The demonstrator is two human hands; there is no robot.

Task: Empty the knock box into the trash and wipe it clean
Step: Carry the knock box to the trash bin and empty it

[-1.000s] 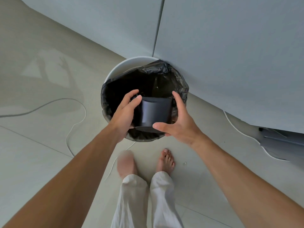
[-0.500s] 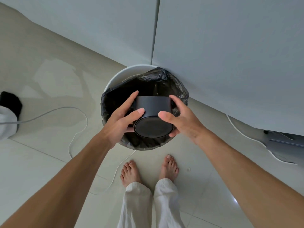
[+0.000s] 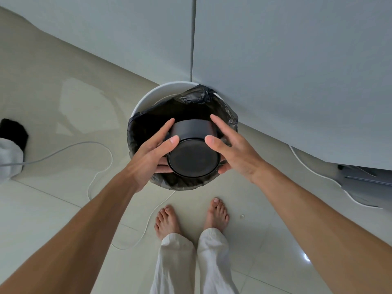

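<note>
Near the middle of the frame, the black knock box (image 3: 194, 152) is being held upside down over the trash bin (image 3: 161, 95), its flat round base facing up toward the camera and its open mouth pointing down into the bin's black liner (image 3: 203, 98). The left hand (image 3: 152, 154) is gripping the box's left side, thumb lying against the rim of the base and fingers wrapping the wall beneath. The right hand (image 3: 233, 149) is holding the right side, thumb pressing near the base edge, index finger stretching along the wall, the other fingers curling under the lower right edge. Both forearms are reaching in from the lower corners of the frame.

The bin is standing on the pale tiled floor (image 3: 63, 209), touching or just beside the grey cabinet doors (image 3: 286, 71) filling the upper part of the frame. Two bare feet (image 3: 191, 217) and light trouser legs are showing at lower centre, near the bin. A thin white cable (image 3: 99, 166) is looping across the floor at the left, and a black and white object (image 3: 10, 145), too cropped to identify, is sitting at the left edge. What is inside the liner cannot be told.
</note>
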